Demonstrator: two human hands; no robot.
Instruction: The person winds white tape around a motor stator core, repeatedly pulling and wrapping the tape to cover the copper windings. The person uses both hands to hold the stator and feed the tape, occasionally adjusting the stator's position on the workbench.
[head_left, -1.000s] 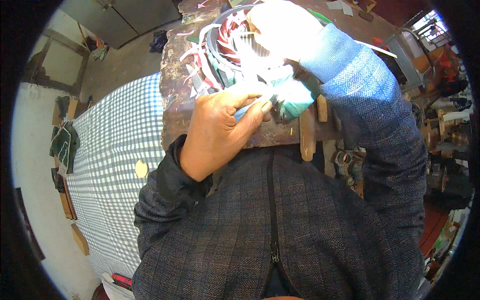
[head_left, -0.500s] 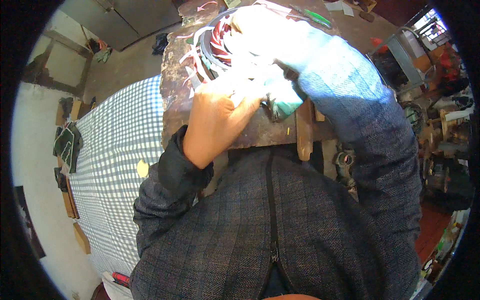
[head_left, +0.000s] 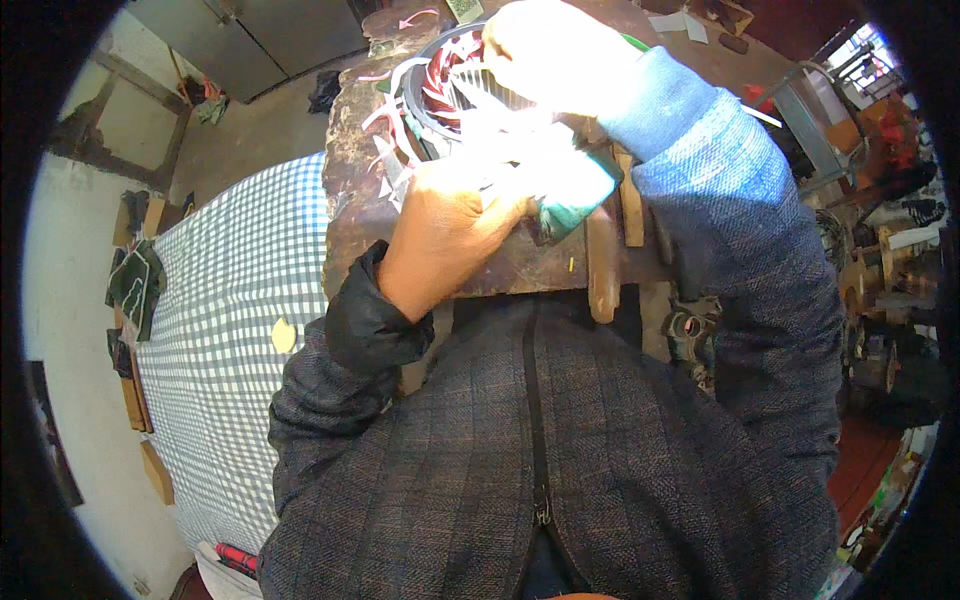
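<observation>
A motor stator, a dark ring [head_left: 411, 92] with dark-red copper windings [head_left: 440, 78] and a slotted bore, sits on the worn wooden bench. White and pink lead strips [head_left: 392, 122] hang off its left side. My left hand [head_left: 440, 215] is closed at its near side, thumb pressed toward a green, cloth-like piece [head_left: 578, 195]; glare hides what the fingers hold. Curled over the far right rim is my right hand [head_left: 550, 55], fingertips at the bore beside the windings. Strong light washes it out, and anything in its fingers cannot be made out.
The wooden bench [head_left: 350, 190] has a wooden handle [head_left: 602, 265] and a wood strip [head_left: 630, 205] at its near right. A checkered cloth [head_left: 230, 300] covers a surface to the left, bearing a yellow piece [head_left: 284, 335]. A metal-framed rack [head_left: 815, 110] stands to the right.
My right hand has shifted, and more of the stator's slotted bore and windings shows. The left hand has moved slightly down, still closed by the green piece.
</observation>
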